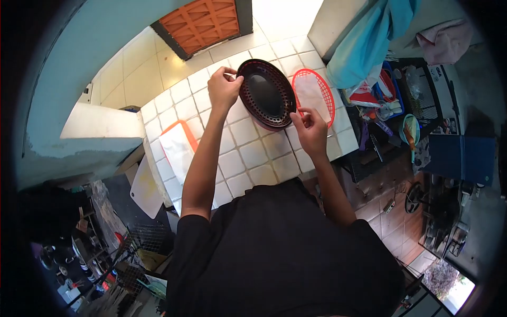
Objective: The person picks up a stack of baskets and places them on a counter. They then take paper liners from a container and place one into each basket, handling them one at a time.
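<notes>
Basket (265,95): oval, black, solid-bottomed, sides pierced with holes, dark reddish tint. Left hand (223,91) and right hand (312,131) pinch opposite sides of its rim over tiled counter (249,154), beside red basket (326,96).

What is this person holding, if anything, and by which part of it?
A dark oval perforated basket, held by its rim: the left grip pinches the upper left edge, and the right grip takes the lower right edge.

Black basket (265,94) at 12 o'clock (kinda reddish in spots), red basket (331,105) around 1:30. Counter (251,153)'s a white tile grid, lattice panel (203,22) at 11's orange.
</notes>
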A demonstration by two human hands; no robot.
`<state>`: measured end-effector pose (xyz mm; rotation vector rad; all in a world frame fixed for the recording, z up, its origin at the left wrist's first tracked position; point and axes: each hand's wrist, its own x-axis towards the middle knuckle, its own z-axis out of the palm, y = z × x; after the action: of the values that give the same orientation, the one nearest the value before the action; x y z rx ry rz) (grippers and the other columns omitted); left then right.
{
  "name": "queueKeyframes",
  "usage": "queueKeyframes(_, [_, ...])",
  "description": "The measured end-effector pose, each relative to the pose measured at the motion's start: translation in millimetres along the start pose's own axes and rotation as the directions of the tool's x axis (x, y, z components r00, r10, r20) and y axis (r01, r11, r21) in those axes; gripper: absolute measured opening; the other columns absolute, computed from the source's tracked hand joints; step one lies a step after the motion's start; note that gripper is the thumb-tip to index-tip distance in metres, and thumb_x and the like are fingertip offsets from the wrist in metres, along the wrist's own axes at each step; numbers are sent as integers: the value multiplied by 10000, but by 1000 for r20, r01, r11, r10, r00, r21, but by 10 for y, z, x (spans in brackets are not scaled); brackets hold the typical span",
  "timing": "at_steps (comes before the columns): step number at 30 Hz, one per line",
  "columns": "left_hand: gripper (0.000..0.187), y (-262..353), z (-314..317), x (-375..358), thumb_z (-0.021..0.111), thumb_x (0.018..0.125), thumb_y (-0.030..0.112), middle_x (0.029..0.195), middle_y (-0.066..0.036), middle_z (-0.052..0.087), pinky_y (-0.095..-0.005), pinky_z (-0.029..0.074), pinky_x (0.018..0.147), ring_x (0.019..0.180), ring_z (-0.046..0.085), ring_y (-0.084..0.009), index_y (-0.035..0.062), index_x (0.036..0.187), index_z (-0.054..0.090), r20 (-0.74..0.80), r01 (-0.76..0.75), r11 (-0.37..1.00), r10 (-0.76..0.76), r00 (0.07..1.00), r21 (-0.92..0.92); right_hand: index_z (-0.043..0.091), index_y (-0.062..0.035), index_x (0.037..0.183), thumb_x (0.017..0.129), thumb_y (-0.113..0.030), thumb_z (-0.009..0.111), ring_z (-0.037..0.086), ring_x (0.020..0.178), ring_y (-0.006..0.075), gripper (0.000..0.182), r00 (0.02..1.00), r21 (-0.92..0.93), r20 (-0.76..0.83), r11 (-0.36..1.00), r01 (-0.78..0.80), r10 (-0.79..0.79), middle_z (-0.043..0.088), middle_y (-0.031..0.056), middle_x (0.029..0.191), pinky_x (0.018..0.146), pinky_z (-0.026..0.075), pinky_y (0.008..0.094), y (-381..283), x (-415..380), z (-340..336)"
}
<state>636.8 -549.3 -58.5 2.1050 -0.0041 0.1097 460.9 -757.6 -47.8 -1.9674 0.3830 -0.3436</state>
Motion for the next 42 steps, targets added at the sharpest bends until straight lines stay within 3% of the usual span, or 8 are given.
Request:
queueKeyframes(7, [232,-13,-6,45,768,748,231,716,-118,720,-335,562,683,675,713,-221,11,811,730,14,61,998,-61,998,8,612,-24,835,790,-113,773,616,569,173,190,993,-145,-120,989,-17,0,628,68,636,576,488,347,50,249,220])
queueKeyframes(17, [311,18,-56,-3,765,835,327,748,-107,735,-336,551,674,683,707,-206,17,835,741,38,35,998,-37,999,50,582,-8,840,812,-88,778,569,594,107,214,992,-147,-119,989,12,-30,601,39,677,565,460,289,57,267,202])
queueKeyframes(19, [307,-44,-90,-34,778,852,314,723,-95,720,-306,529,641,650,675,-165,11,882,737,95,23,999,-26,995,33,587,-35,902,811,-198,781,643,622,220,270,997,-200,-78,980,7,-23,643,86,695,610,501,388,70,278,180])
queueKeyframes(22, [305,-167,-133,-92,769,828,323,732,-100,709,-348,539,663,696,695,-222,37,927,729,152,26,994,-10,988,-108,597,-39,934,815,-224,791,645,629,227,294,997,-263,-59,964,40,-57,644,94,700,612,502,392,84,287,155])
queueKeyframes(24, [337,-149,-197,-266,764,845,305,726,-86,694,-322,522,645,684,675,-179,22,1014,697,17,-55,990,58,998,-129,610,-30,948,841,-204,780,600,596,195,266,993,-240,-92,969,50,-74,617,78,676,592,481,375,29,273,158])
queueKeyframes(28, [248,-145,-534,-791,729,912,240,758,-24,669,-258,478,643,693,612,-89,30,1039,695,93,36,977,-16,996,-209,559,-21,875,865,-152,761,538,584,111,242,986,-95,-114,989,112,-123,556,25,646,565,439,302,173,320,211])
queueKeyframes(35, [150,-663,-1089,-1765,658,971,149,798,-10,642,-223,450,641,719,565,-61,6,1011,682,-106,213,859,-293,950,-466,481,-52,914,964,-39,638,498,560,33,165,982,414,-136,893,177,-132,531,-8,644,492,375,198,-155,287,182])
queueKeyframes(42, [137,-1190,-1605,-2280,678,955,155,737,10,613,-215,395,586,645,513,-53,19,963,682,-540,242,928,-363,760,-282,443,-64,927,968,-37,610,518,470,59,174,986,348,164,937,-39,-20,563,26,612,377,421,235,-574,-473,320])
